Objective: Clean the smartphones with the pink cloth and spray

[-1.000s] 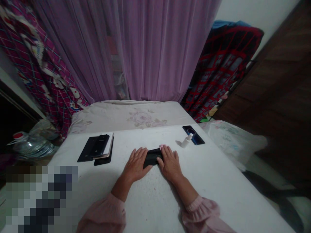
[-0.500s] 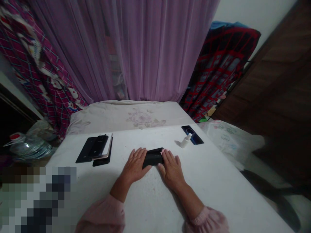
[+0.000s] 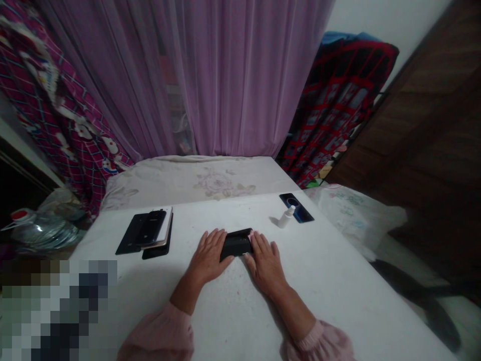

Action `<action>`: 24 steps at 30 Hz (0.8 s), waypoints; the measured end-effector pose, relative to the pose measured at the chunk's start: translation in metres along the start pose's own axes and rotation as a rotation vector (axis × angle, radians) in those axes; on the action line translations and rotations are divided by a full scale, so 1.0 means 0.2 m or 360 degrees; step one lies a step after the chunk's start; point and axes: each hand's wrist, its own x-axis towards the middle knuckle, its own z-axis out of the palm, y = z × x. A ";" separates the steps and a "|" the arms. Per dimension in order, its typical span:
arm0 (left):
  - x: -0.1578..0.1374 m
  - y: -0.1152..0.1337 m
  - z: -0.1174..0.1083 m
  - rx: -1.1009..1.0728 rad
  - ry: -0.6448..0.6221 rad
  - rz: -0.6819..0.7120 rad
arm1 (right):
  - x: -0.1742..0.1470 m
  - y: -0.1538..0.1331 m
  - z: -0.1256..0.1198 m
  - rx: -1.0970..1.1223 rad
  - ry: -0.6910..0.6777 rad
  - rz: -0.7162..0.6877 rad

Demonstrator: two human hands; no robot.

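Note:
A black phone (image 3: 237, 244) lies lengthwise across the white table between my hands. My left hand (image 3: 208, 254) grips its left end, thumb along the near edge and fingers reaching toward the far edge. Over the right end rests my right hand (image 3: 265, 258), fingers together and stretched forward, with a bit of pink cloth (image 3: 251, 234) showing under the fingertips. Most of the cloth is hidden by that hand. A small white spray bottle (image 3: 286, 217) stands upright beyond my right hand, beside a dark blue phone (image 3: 298, 209) lying flat.
To the left sits a stack of phones (image 3: 154, 228), dark and white ones overlapping. The white tabletop (image 3: 233, 311) meets a floral cloth (image 3: 218, 178) at the back, below purple curtains (image 3: 233, 75). A large water bottle (image 3: 41, 230) stands off the left edge; a plastic bag (image 3: 353, 215) is at right.
The view has shifted very slightly. Both hands stay at the phone's ends, and the phone's surface looks a little shinier, with no other clear movement.

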 end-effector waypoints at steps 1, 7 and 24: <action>0.00 0.00 0.00 0.0003 -0.0008 -0.0004 | -0.03 0.01 0.00 0.0000 0.0009 -0.0006; 0.00 -0.01 0.00 0.0005 -0.0022 0.0009 | -0.04 0.01 0.00 0.0011 0.0006 -0.0033; 0.01 0.01 -0.03 -0.0004 -0.0071 -0.0040 | -0.05 0.02 0.02 0.0013 0.0046 -0.0031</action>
